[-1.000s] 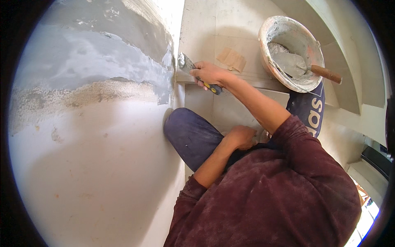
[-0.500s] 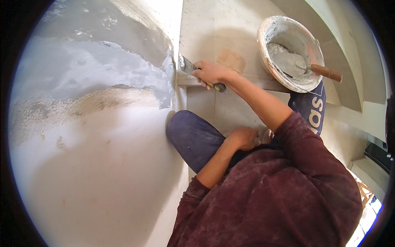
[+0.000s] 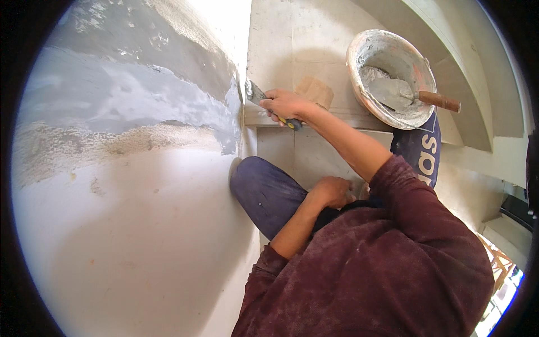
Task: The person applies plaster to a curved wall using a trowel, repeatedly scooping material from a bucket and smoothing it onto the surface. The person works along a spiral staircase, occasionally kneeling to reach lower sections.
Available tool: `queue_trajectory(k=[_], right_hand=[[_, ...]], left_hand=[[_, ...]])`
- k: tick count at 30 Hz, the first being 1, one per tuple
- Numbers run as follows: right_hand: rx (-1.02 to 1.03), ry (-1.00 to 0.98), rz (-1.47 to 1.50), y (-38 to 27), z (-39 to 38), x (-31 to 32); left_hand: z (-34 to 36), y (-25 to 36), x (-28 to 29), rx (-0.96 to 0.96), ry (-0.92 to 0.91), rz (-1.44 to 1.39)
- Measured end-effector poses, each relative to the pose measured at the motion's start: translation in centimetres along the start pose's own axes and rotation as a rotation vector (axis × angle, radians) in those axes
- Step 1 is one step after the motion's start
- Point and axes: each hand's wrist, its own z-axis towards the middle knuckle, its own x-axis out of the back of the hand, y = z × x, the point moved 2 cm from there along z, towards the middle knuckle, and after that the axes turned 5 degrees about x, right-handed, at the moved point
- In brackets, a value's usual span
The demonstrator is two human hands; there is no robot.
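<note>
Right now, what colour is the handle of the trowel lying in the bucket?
Reddish-brown, on the trowel in the mortar bucket; the head view shows it.

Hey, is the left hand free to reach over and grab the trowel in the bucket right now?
Probably yes. The left hand rests empty by the knee, and the trowel handle sticks out over the bucket rim uncovered. The outstretched right arm crosses between, so it would have to pass that.

Right hand [image 3: 286,104] outstretched, clenched; left hand [image 3: 331,191] tucked in.
</note>
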Motion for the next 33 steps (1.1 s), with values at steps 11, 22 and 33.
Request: queue_trajectory(k=[11, 22, 33], right_hand=[[0.017, -0.248, -0.090, -2.3, -4.3, -2.2], [0.062, -0.363, -0.089, -3.0, 0.2, 0.3], [0.169, 0.024, -0.200, -6.5, -2.4, -3.4]], left_hand=[[0.3, -0.6, -0.1, 0.022, -0.028, 0.043], [0.4, -0.2, 0.8, 0.004, -0.045, 0.041], [1.1, -1.0, -0.9, -0.016, 0.058, 0.054]])
